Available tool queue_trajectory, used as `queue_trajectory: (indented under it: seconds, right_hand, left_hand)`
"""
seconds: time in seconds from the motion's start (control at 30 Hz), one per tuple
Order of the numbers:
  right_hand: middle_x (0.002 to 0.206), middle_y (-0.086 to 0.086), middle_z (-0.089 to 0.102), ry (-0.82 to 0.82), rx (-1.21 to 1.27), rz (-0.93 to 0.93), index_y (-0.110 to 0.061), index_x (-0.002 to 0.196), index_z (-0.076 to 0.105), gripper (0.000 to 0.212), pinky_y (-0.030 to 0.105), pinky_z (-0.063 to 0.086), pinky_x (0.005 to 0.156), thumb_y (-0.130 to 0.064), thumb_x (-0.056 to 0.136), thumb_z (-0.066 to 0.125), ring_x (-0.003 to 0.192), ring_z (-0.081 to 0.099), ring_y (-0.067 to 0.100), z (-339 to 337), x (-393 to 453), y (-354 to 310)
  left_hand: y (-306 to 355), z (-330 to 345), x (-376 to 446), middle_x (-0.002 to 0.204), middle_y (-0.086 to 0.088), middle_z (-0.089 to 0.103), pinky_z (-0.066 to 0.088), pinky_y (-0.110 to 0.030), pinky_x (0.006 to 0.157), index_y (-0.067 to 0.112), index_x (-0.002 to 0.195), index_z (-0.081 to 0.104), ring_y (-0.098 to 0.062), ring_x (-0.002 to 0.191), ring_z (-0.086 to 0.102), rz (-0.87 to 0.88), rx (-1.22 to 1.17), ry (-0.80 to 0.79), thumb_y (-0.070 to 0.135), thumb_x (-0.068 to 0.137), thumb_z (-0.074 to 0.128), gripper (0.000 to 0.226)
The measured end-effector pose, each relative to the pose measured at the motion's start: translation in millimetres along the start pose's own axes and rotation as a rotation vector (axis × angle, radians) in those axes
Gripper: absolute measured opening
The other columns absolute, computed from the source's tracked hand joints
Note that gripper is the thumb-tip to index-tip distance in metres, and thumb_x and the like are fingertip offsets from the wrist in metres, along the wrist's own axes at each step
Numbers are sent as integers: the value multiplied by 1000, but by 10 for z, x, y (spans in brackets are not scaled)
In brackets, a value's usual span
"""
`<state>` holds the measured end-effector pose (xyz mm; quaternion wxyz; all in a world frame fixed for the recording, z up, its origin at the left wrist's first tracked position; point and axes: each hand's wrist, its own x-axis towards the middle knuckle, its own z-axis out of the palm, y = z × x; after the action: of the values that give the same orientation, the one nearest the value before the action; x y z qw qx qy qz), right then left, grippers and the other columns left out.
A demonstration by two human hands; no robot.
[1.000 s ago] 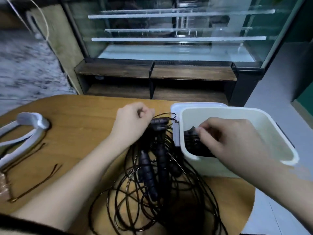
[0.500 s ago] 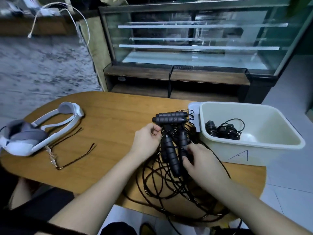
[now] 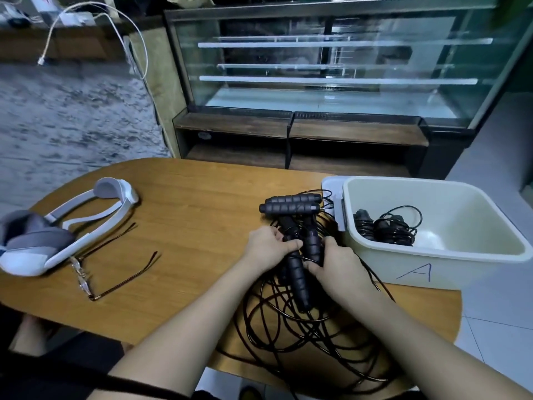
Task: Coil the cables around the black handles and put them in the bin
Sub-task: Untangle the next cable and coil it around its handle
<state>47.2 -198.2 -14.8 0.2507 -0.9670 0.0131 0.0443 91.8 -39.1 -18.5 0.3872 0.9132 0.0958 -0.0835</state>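
Gripping black handles (image 3: pixel 297 272), both hands.

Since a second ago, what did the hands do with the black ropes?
The right hand came out of the bin, leaving a coiled bundle inside, and took hold of a handle in the pile. The left hand slid nearer, now gripping another handle. The loose cables still lie tangled.

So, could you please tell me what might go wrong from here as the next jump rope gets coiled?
The loose cables are one overlapping tangle, so lifting the handle that both the left hand and the right hand grip may drag the two handles lying beyond. Some loops hang past the table edge and could slide off.
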Motion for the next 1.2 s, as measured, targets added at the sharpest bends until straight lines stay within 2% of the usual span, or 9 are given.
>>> queue_trajectory:
  seconds: [0.13,0.3,0.4,0.5,0.63,0.73,0.87,1.07,1.2]
  right_hand:
    - [92,-3,68,46,9,-46,-25,112,53,43,31,49,66,-48,81,71,90,66,26,-118,-40,-6]
    - [61,-14,58,-101,325,-132,-27,74,62,28,22,40,57,-42,71,85,62,56,1,-437,-157,-13]
    - [70,-11,60,-264,600,-189,-19,89,72,34,17,42,65,-41,68,87,65,56,3,-651,-251,-30]
    - [83,3,61,-312,717,-249,-17,100,74,34,29,45,78,-41,77,81,75,57,16,-815,-386,-65]
    - [100,0,77,-176,806,-330,-22,108,75,26,25,54,90,-30,83,76,94,72,15,-1093,-643,-164]
    - [91,-7,77,-17,893,-423,-18,102,76,23,16,52,75,-28,82,74,83,71,3,-1314,-827,-242]
    - [90,-7,75,122,983,-537,-12,100,73,16,15,51,73,-20,86,69,83,69,5,-1579,-1071,-360]
    - [115,21,66,101,1131,-641,-5,115,65,44,58,53,91,-33,83,77,109,64,38,-1839,-1301,-515]
    - [111,15,71,61,1254,-673,-2,123,58,46,36,58,80,-18,83,73,106,69,29,-1974,-1445,-592]
  left_hand:
    - [21,-58,-54,66,8,59,43,-29,63,22,67,57,-13,65,54,35,-153,-20,45,77,85,38]
    - [97,-296,-324,93,-12,77,58,-49,92,5,95,74,-22,84,73,145,-442,-97,44,74,87,46]
    - [200,-442,-511,100,-22,74,57,-54,94,-2,97,72,-24,87,71,263,-510,-114,39,82,82,45]
    - [346,-579,-716,97,-32,65,57,-58,90,7,100,77,-32,85,67,359,-532,-49,39,84,80,36]
    - [592,-788,-1031,96,-26,68,60,-53,84,14,102,77,-33,90,70,498,-553,67,29,89,78,19]
    - [812,-980,-1304,97,-17,72,63,-40,80,10,107,75,-17,85,69,586,-600,146,21,92,75,19]
    - [1083,-1174,-1632,102,-13,76,58,-55,91,19,106,73,-34,98,73,702,-602,183,30,93,73,16]
    - [1490,-1300,-2094,101,-12,78,62,-46,82,8,111,74,-32,95,73,845,-649,158,20,96,70,20]
    - [1711,-1281,-2275,89,4,77,58,-36,74,13,104,76,-12,84,72,867,-668,272,22,93,74,14]
